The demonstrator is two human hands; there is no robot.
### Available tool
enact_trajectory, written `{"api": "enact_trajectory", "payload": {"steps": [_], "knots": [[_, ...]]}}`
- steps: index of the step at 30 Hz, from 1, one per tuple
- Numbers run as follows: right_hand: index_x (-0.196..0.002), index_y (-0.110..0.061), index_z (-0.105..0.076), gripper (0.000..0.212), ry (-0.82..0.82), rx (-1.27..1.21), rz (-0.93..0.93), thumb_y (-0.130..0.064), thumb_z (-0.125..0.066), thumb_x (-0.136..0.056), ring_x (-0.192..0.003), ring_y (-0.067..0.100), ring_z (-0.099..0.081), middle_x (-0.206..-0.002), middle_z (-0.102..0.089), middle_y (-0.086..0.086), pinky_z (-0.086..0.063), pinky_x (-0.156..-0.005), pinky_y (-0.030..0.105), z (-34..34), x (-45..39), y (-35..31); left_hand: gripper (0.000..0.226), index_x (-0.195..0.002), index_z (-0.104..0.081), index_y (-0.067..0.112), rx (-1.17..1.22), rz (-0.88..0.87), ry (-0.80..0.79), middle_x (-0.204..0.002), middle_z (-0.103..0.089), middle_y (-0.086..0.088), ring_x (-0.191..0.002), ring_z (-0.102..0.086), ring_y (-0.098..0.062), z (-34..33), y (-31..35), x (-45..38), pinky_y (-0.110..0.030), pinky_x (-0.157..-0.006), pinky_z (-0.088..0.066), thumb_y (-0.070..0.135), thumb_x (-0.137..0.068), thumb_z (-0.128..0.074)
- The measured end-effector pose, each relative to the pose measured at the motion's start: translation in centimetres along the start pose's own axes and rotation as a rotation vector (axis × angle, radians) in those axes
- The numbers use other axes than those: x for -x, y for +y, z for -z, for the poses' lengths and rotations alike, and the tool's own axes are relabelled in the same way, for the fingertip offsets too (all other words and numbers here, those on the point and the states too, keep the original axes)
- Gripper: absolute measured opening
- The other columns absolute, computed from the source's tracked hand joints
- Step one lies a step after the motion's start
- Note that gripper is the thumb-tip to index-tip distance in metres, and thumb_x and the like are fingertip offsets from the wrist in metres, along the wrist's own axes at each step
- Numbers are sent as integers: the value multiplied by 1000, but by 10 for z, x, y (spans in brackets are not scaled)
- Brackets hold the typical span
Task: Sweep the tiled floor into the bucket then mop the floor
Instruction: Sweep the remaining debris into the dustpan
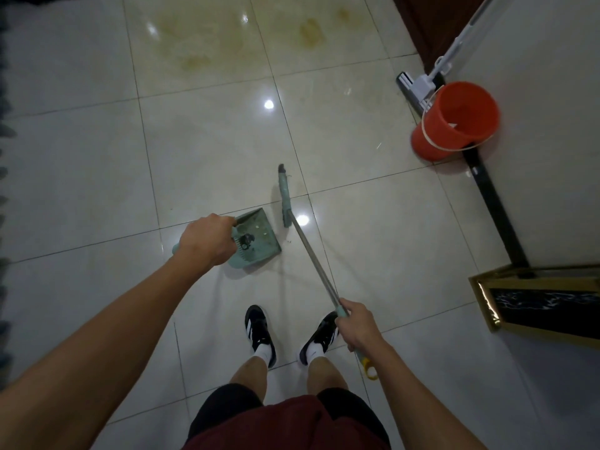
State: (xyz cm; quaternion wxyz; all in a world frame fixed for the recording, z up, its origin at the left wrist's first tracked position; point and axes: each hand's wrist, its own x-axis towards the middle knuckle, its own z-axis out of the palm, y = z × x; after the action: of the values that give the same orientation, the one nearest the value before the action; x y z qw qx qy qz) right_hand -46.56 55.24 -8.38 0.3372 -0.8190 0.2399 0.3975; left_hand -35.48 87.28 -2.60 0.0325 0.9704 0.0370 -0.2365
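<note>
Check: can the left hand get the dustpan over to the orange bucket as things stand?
Probably yes. The left hand already grips the dustpan, and bare tile lies toward the orange bucket. The broom crosses between them, so lift over it.

place: home interior | evidence: glossy tiled floor point(211, 141), wooden door point(431, 24) (dark), gold-trimmed pillar base point(532, 306)

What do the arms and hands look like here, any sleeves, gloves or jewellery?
Both arms are bare from the frame edge down to the wrist: no sleeves in view. The left hand and right hand are bare too, with no gloves, and no watch, bands or rings are visible. No markings show on either forearm.
</note>
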Motion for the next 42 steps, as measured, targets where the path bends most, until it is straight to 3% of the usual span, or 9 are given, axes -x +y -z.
{"api": "enact_trajectory", "payload": {"steps": [4,10,16,22,27,31,36,39,42], "knots": [[-148,-13,-47,62,28,144,34,-2,-52,-88,-94,27,-66,-121,-65,15,-54,-69,26,0,-8,-11,15,-101,-67,23,43,83,-17,-86,-65,-3,-74,-62,-25,-1,-28,7,-35,-66,-54,26,-86,-64],[-137,-5,-52,45,10,375,16,-4,-52,-92,-87,25,-61,-116,-65,17,-46,-66,25,-14,-19,-10,8,-87,-64,22,119,189,-23,-83,-67,-5,-72,-62,-28,-15,-58,20,-35,-67,-55,19,-80,-61],[-134,-4,-54,46,-133,367,14,0,-51,-88,-97,30,-64,-118,-64,19,-57,-77,31,-44,-24,-12,6,-90,-63,21,116,165,-49,-85,-66,-4,-73,-62,-25,-23,-55,13,-35,-66,-53,26,-86,-63],[-152,-14,-39,62,-244,177,5,2,-45,-92,-62,17,-54,-116,-61,16,-40,-37,19,-60,-15,-28,13,-96,-63,19,113,180,-48,-85,-63,-5,-75,-61,-26,-29,-49,8,-35,-66,-48,24,-84,-63],[-147,-20,-49,61,-236,67,-25,2,-45,-90,-45,15,-39,-75,-55,10,-33,-39,22,-64,-5,-26,10,-95,-60,19,112,176,-38,-79,-57,-2,-71,-57,-23,-31,-54,20,-34,-63,-44,25,-87,-62],[-146,-21,-50,58,-184,72,31,-1,-47,-91,-49,16,-47,-87,-65,12,-39,-37,22,-61,10,-28,10,-96,-65,21,172,238,-1,-82,-65,-2,-73,-62,-23,-25,-81,31,-35,-68,-54,23,-86,-64],[-146,-16,-50,59,-98,206,144,-1,-47,-88,-73,19,-61,-108,-65,11,-48,-50,23,-50,5,-41,12,-94,-64,21,204,297,-21,-84,-65,-2,-74,-64,-23,-33,-107,56,-36,-71,-58,26,-84,-66],[-147,-9,-46,59,-85,341,162,1,-47,-89,-98,27,-64,-122,-62,15,-58,-80,33,-47,-4,-48,13,-98,-63,21,262,365,-23,-88,-67,-3,-76,-64,-24,-42,-122,71,-38,-76,-59,24,-86,-67],[-142,-8,-48,55,-59,499,161,-1,-49,-88,-98,27,-65,-118,-63,15,-58,-83,34,-52,-12,-51,14,-103,-64,22,304,403,-30,-87,-65,-2,-77,-64,-22,-53,-131,81,-37,-75,-58,22,-89,-65]]}}
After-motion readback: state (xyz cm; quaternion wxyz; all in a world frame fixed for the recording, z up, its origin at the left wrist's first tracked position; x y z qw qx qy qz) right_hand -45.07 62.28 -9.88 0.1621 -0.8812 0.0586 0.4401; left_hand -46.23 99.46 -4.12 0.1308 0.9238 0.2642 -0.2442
